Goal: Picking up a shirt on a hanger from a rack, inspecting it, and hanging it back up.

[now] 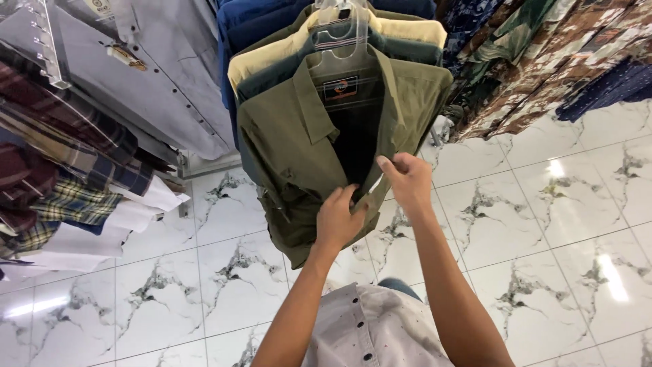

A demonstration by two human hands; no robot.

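An olive green shirt hangs on a clear plastic hanger at the front of a row of shirts. Its front is partly open, showing a dark inside. My left hand pinches the left front edge low down near the middle. My right hand grips the right front edge just above and to the right of it. Both hands are closed on the fabric, close together.
Behind the olive shirt hang a yellow shirt, dark green and blue shirts. Plaid and grey shirts fill a rack on the left. Patterned shirts hang at the upper right. White marble floor tiles lie below.
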